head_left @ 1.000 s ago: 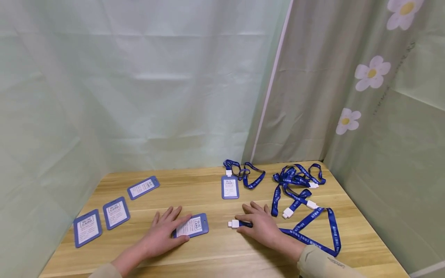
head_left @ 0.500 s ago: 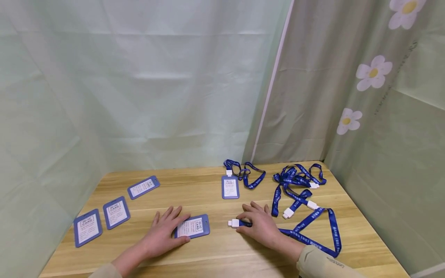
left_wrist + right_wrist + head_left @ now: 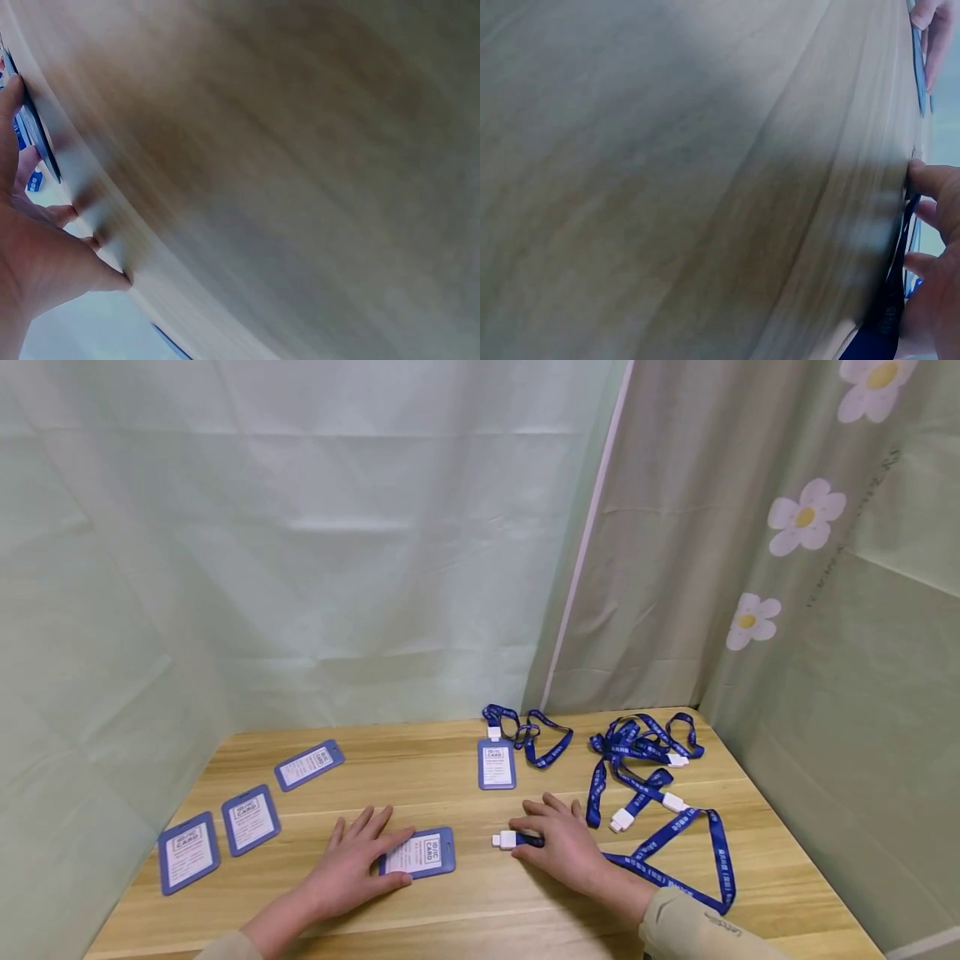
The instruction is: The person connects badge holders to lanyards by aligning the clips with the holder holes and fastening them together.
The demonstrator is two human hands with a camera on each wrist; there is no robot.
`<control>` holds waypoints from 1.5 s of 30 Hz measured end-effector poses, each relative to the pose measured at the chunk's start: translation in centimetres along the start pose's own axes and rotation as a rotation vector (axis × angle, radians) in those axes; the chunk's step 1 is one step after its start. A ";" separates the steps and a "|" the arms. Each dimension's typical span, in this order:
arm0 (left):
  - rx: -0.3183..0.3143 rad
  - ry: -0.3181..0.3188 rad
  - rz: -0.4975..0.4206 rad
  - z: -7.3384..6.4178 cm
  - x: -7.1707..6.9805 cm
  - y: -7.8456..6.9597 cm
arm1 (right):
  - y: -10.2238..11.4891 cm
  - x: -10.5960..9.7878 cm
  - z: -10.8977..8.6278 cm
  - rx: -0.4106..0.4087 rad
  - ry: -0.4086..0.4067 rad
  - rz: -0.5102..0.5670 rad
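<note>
In the head view my left hand (image 3: pixel 352 864) is at the table's front middle, thumb and index finger gripping the long edges of a blue ID card holder (image 3: pixel 423 853). The holder lies with its slotted end to the right, its left end partly hidden by my hand. To the right, my right hand (image 3: pixel 558 843) pinches a blue lanyard (image 3: pixel 720 860) just behind its white plastic clip (image 3: pixel 506 841), which points left at the holder across a short gap. The lanyard's strap runs under my right hand and loops on the table. Both wrist views show the fingers low at the wood.
Several other card holders (image 3: pixel 187 852) lie at the left. At the back middle, a card holder (image 3: pixel 497 766) is joined to its own lanyard (image 3: pixel 551 752). Tangled lanyards (image 3: pixel 637 747) with white clips fill the back right of the wooden table (image 3: pixel 420 927). Curtains (image 3: pixel 375 568) hang behind.
The card holder under my left hand has shifted slightly right and toward me, turning a little. My right hand and the lanyard it pinches have stayed nearly still.
</note>
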State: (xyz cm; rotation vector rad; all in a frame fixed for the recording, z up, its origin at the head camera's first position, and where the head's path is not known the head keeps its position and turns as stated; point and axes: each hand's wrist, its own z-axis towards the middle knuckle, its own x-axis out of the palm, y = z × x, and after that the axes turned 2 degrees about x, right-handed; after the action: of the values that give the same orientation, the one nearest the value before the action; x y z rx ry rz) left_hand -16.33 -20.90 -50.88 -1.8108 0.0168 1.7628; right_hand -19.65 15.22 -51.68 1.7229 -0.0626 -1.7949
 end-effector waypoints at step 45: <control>0.006 0.013 0.032 1.5 1.1 -2.9 | 1.6 0.6 0.7 -0.022 0.029 0.016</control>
State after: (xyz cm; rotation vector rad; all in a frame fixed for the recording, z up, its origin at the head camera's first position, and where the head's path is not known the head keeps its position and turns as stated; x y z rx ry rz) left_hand -16.39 -17.43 -50.55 -1.8277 0.0566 1.7714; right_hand -19.61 13.40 -51.37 1.7279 -0.0447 -1.7524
